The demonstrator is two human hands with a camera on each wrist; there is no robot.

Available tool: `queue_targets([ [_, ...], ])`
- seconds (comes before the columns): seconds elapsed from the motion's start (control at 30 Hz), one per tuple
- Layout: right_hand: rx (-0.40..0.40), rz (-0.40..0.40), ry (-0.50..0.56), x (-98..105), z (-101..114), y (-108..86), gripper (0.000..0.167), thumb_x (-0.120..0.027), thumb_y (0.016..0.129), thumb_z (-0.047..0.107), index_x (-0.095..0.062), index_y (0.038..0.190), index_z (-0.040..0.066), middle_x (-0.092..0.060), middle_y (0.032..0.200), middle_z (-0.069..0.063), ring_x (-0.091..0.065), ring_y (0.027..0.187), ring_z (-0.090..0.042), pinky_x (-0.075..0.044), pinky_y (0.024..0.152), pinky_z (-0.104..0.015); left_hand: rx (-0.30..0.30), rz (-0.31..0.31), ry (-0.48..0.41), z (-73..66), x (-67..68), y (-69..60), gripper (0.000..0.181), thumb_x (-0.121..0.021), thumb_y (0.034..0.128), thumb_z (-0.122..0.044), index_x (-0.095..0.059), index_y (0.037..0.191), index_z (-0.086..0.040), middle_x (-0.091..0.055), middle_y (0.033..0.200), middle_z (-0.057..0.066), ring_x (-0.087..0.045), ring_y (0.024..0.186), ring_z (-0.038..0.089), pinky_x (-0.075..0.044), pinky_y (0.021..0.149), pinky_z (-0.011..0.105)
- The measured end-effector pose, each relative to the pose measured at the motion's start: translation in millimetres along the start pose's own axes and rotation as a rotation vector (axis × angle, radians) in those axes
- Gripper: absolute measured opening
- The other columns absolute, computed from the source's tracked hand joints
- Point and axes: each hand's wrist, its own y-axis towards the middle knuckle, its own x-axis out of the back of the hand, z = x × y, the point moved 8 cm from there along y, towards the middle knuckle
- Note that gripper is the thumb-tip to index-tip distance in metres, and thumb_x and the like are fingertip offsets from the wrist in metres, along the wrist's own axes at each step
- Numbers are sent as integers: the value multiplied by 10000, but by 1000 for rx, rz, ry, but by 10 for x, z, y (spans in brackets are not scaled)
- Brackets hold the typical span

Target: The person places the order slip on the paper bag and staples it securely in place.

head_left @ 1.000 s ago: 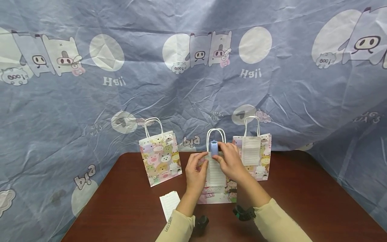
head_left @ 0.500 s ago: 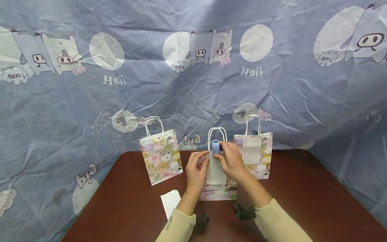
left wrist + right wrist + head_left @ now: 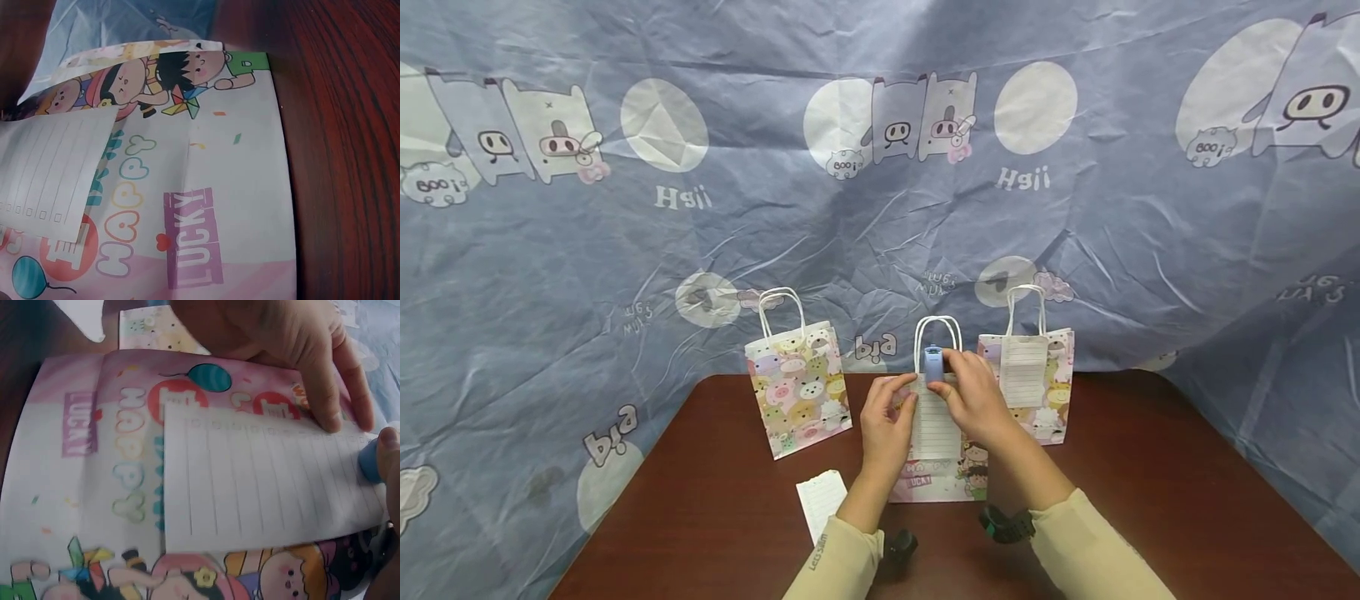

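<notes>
A white-handled paper gift bag with a cartoon print stands mid-table. A lined paper slip lies flat against its front, reaching up to the bag's top edge. My left hand holds the slip and bag by the upper left edge; its thumb and a finger touch the slip's side in the right wrist view. My right hand grips a small blue stapler upright over the slip's top end. Only part of the stapler shows in the right wrist view. The left wrist view shows the slip's lower end, no fingers.
An animal-print gift bag stands at the back left. Another bag at the back right carries a lined slip on its front. A loose lined slip lies on the brown table by the left forearm. A patterned blue cloth hangs behind.
The bag's lower part tipped slightly back, then returned forward. Both hands keep almost the same place and hold; the stapler remains at the slip's top.
</notes>
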Motion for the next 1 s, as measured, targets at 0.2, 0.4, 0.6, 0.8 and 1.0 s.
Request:
queue_targets([
  [0.2, 1, 41, 30, 21, -20, 19, 527, -770, 813, 191, -579, 1249, -35, -669, 1011, -169, -579, 938, -321, -430, 921, -507, 8, 5, 20, 19, -2, 21, 302, -721, 872, -3, -729, 1136, -150, -651, 1057, 45, -539, 793, 187, -400, 587, 153],
  [0.4, 36, 63, 7, 24, -2, 16, 561, -780, 801, 206, -564, 1263, -25, -675, 1047, -157, -581, 919, -285, -431, 920, -513, 22, 7, 19, 33, -3, 20, 302, -714, 875, 4, -726, 1139, -143, -649, 1057, 47, -530, 790, 176, -406, 584, 155],
  [0.6, 33, 91, 10, 18, -3, 3, 570, -780, 815, 214, -552, 1283, -16, -681, 1076, -144, -587, 925, -266, -430, 911, -512, 32, 16, 27, 43, 2, -3, 300, -708, 887, -10, -722, 1148, -157, -647, 1067, 42, -512, 770, 166, -403, 577, 157],
  [0.8, 57, 80, 16, 35, 2, 4, 575, -786, 810, 196, -551, 1290, -15, -669, 1065, -145, -594, 941, -274, -439, 893, -513, 37, 26, 42, 34, -2, 7, 306, -704, 893, -17, -718, 1163, -161, -644, 1077, 37, -488, 749, 139, -397, 575, 156],
  [1.0, 81, 79, 32, 40, 15, -2, 565, -791, 803, 188, -555, 1287, 17, -676, 1080, -140, -619, 986, -294, -441, 918, -531, 20, 15, 45, 28, 2, 7, 306, -709, 886, -10, -721, 1153, -159, -649, 1064, 38, -500, 754, 159, -402, 583, 161],
])
